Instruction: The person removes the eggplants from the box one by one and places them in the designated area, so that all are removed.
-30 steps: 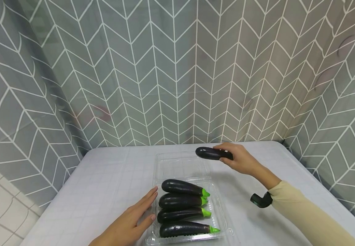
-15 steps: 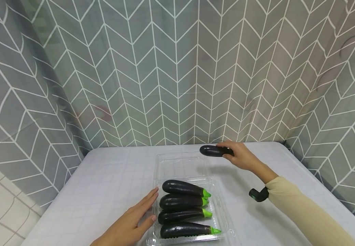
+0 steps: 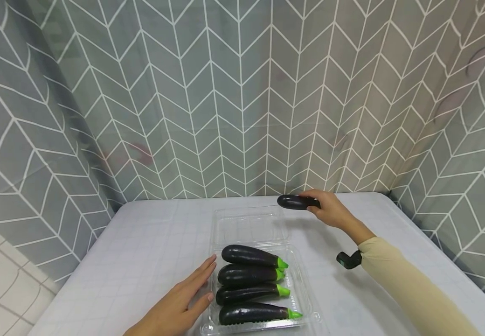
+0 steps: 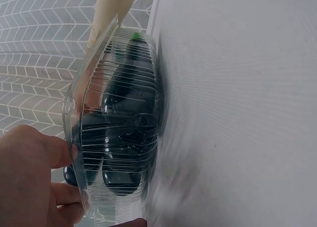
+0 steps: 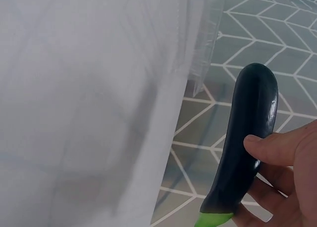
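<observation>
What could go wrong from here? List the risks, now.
The glossy black elongated eggplant in the right hand is raised; its smooth skin might slip and it could fall.

The left hand lies at the rim of the clear plastic container; a push might shift it and jostle the four green-tipped black eggplants inside.

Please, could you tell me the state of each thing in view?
Clear container, open on the table
Lid, folded back
Four eggplants, lying side by side in the container
Fifth eggplant, held above the table
Right hand, gripping the fifth eggplant
Left hand, fingers extended at the container's edge
Curtain, hanging beyond the table
</observation>
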`<state>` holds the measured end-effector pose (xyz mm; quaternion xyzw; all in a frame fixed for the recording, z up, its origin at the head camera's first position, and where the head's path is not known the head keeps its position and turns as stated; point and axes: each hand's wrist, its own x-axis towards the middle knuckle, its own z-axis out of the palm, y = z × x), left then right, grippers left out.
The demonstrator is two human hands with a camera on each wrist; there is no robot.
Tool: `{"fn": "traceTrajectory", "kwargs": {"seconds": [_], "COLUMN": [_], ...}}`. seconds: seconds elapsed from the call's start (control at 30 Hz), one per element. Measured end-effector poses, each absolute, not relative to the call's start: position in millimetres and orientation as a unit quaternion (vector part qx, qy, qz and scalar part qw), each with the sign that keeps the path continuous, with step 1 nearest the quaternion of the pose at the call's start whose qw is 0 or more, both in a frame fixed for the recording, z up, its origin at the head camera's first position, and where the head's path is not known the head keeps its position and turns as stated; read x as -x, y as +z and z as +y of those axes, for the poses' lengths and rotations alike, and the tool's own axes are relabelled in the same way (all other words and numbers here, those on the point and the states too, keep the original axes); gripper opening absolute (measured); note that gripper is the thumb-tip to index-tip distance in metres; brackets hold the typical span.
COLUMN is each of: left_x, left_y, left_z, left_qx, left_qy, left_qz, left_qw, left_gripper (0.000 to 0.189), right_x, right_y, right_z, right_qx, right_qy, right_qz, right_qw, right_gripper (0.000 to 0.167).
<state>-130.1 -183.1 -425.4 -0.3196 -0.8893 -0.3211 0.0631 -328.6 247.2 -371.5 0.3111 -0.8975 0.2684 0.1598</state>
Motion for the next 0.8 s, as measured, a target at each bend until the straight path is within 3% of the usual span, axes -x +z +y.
{"fn": "traceTrajectory", "kwargs": {"seconds": [0.8], "left_x": [131], "left_y": [-427], "left_z": [-184], "left_qx": [0.311], "left_qy": [-0.326], "left_qz": [-0.891], "left_qw": [0.048], "left_gripper": [0.062], "right_x": [344], "right_y": [-394], "right_z": [256], "right_qx": [-0.272], "right_qy": [0.246], "right_qz": [-0.917], "right_qw": [0.159], "right_gripper": [0.043]}}
